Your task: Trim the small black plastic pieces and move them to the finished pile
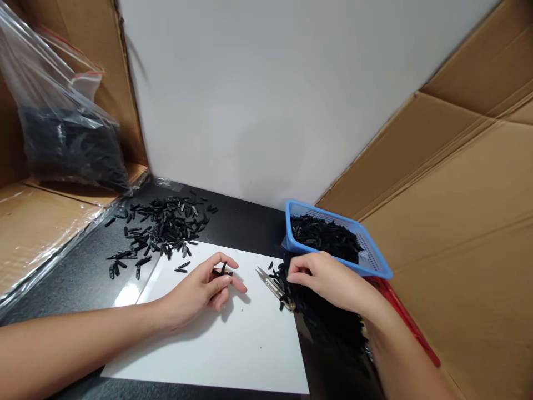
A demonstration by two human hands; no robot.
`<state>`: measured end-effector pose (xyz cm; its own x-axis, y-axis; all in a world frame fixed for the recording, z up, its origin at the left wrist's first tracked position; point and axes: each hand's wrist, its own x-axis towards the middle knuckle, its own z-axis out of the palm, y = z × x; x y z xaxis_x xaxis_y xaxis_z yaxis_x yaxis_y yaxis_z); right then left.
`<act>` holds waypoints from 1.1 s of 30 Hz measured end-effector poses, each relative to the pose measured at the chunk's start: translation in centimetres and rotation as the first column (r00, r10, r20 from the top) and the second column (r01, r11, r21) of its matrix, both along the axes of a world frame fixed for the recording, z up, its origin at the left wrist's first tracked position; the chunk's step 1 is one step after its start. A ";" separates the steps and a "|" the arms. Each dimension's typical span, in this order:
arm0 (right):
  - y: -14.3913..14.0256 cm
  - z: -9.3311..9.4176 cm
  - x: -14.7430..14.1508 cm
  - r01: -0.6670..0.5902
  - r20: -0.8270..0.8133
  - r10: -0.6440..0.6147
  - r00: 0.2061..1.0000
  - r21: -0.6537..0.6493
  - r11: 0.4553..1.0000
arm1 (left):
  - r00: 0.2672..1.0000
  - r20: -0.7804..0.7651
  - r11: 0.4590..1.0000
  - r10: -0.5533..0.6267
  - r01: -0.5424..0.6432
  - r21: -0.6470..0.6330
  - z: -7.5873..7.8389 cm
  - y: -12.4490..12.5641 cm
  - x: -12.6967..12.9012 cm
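My left hand (204, 286) is over a white sheet (250, 339), palm partly turned up. Between its thumb and fingers are a few small black strips (224, 270). Fingers curled together, my right hand (320, 275) hovers beside a heap of black scraps (333, 322) at the sheet's right edge; whatever it pinches, if anything, is hidden. Just left of that hand lies a pair of thread snips (272, 286), points toward the upper left. Behind the right hand stands a blue basket (377, 258) holding many black pieces (325, 236).
Loose black pieces (166, 225) are spread on the dark table (237, 222) at the back left. A clear zip bag (70, 139) of black material rests on cardboard (37, 233) at left. Cardboard panels (466, 211) flank the right, with a red object (410, 322) by the basket.
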<state>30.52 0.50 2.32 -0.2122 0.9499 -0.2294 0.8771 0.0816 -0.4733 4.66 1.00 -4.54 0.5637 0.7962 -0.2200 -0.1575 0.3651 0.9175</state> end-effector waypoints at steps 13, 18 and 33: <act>-0.6 -6.6 -9.3 0.107 -0.788 -0.181 0.588 -0.146 0.983 | 0.997 -0.049 0.991 -0.051 0.057 0.123 -0.5 0.0 -0.2; -1.1 -7.5 -9.8 0.183 -0.842 -0.273 0.466 -0.210 0.960 | 0.997 -0.042 0.988 -0.065 0.070 0.134 -0.5 0.1 -0.1; -0.9 -8.5 -9.5 0.242 -0.918 -0.296 0.266 -0.234 0.942 | 0.997 -0.052 0.998 -0.056 0.056 -0.006 0.7 0.3 0.3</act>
